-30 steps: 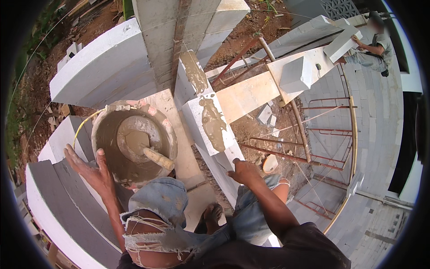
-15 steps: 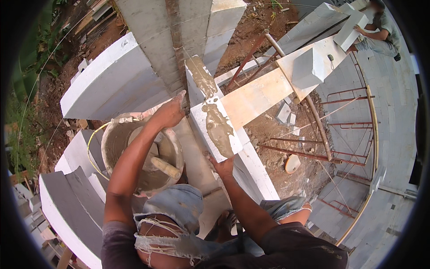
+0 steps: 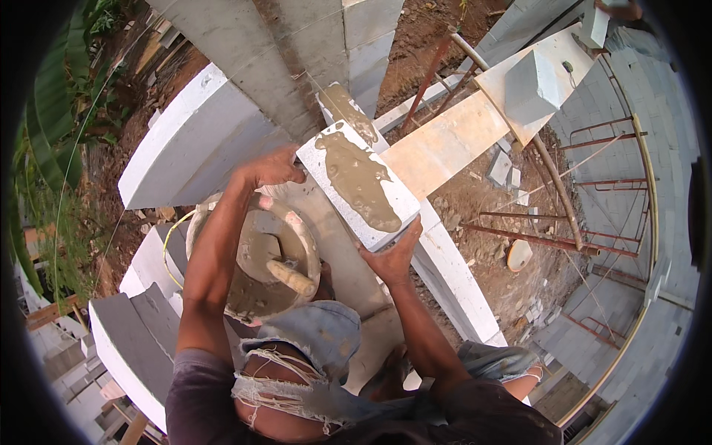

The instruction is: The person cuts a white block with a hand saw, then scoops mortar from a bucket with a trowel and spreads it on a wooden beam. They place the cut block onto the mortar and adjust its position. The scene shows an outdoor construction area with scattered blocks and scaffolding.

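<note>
Both my hands hold a white lightweight concrete block (image 3: 406,210), its top covered in wet grey mortar (image 3: 352,178). My left hand (image 3: 273,169) is closed at the block's far-left end, its fingertips partly hidden. Closed round the near-right end is my right hand (image 3: 398,256), thumb up along the side. The block looks raised above the wall course. Just beyond it sits another mortar-topped block (image 3: 365,127) against the grey wall. Below my left forearm stands a bucket (image 3: 300,226) of mortar, with a trowel (image 3: 291,277) lying inside.
A plank (image 3: 452,144) runs off to the right on rusty scaffolding (image 3: 552,189), carrying a grey-white block (image 3: 532,87). At the far right a person (image 3: 627,33) holds a block. Curved white blocks (image 3: 196,141) stand to the left. Rubble lies on the ground below.
The held block has come up and turned slightly, showing larger. My right hand now grips its near end more fully. The view has shifted, and the far person sits nearer the picture's edge.
</note>
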A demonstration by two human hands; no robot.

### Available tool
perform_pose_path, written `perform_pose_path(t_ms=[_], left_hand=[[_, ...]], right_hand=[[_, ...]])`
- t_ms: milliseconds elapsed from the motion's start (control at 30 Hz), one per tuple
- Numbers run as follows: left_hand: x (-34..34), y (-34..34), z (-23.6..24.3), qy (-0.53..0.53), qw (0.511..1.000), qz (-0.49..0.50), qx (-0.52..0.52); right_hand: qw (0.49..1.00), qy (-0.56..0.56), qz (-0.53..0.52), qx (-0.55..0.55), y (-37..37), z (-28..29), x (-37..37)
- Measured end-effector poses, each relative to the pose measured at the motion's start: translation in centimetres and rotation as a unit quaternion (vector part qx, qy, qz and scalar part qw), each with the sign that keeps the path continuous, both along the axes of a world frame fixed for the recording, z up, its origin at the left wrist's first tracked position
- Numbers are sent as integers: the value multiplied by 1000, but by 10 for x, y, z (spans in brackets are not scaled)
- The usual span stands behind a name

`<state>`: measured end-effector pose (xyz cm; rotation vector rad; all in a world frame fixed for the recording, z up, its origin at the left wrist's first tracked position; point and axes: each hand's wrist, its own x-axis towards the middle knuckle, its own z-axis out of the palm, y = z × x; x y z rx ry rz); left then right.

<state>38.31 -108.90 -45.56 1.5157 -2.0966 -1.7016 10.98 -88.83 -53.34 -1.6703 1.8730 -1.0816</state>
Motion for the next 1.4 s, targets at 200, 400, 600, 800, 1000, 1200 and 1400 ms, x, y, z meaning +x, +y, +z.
perform_pose_path(t_ms=[200, 400, 600, 800, 1000, 1200, 1400], left_hand=[[-6, -27, 81, 210, 964, 151, -67], [13, 33, 120, 265, 877, 361, -175], [50, 126, 112, 311, 821, 459, -136], [69, 163, 108, 296, 832, 457, -110], [80, 174, 112, 263, 847, 450, -100], [90, 180, 120, 237, 852, 455, -98], [94, 183, 101, 241, 842, 476, -78]], right_hand=[[993, -67, 59, -76, -80, 107, -29], [991, 42, 18, -129, -181, 163, -35], [967, 237, 33, -92, -270, 105, -43], [943, 319, 83, 36, -319, 27, 1], [919, 346, 117, 149, -353, 2, 51], [924, 325, 112, 167, -369, -26, 89], [917, 356, 97, 148, -370, -39, 83]])
